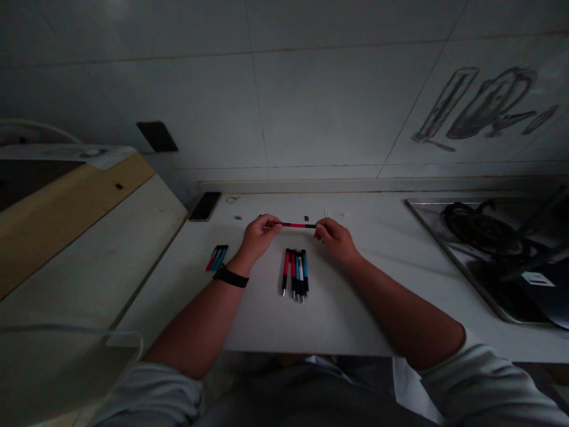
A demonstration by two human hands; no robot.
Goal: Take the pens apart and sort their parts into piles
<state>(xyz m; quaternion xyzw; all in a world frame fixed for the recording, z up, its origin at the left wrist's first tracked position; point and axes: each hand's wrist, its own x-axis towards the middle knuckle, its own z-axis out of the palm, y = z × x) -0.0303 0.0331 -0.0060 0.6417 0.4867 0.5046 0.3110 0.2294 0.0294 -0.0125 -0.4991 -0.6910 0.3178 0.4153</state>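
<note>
I pinched the red/blk pen (299, 225) at opp. ends w/ L fingers (273, 226) & R fingers (324, 230); coaxial alignment was req'd.

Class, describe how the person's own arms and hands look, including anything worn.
The left hand and right hand are ungloved. A black band circles the left wrist; none shows on the right. Pale greyish sleeves end near the elbows.

White counter (347, 320) — pens (297, 273), black phone (205, 206)

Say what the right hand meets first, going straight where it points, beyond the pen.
Likely the left hand, which grips the pen farther along; depth is unclear from this one view.
</note>
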